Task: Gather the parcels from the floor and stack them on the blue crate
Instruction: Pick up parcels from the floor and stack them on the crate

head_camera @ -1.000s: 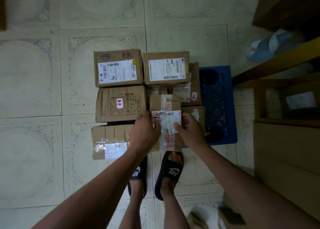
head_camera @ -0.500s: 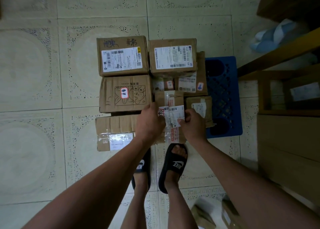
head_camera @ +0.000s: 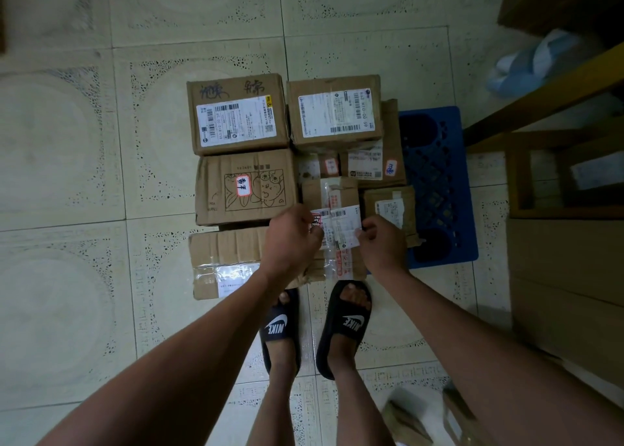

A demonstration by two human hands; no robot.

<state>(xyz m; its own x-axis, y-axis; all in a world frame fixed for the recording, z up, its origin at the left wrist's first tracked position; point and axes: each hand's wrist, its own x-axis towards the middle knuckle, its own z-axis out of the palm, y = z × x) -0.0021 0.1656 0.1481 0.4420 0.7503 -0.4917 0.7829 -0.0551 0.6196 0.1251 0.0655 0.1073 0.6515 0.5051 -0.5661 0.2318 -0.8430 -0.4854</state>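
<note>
While both hands point(head_camera: 337, 239) pinch one small parcel point(head_camera: 336, 222), most boxes already cover the blue crate point(head_camera: 439, 182)

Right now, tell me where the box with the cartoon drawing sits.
In the head view, the box with the cartoon drawing lies left of centre, between the box with handwriting on top beyond it and the taped box nearer the feet, just left of the left hand.

"NIKE" on both black slides point(head_camera: 347, 324), "H10-00 59" on parcel label point(head_camera: 334, 114)
</note>
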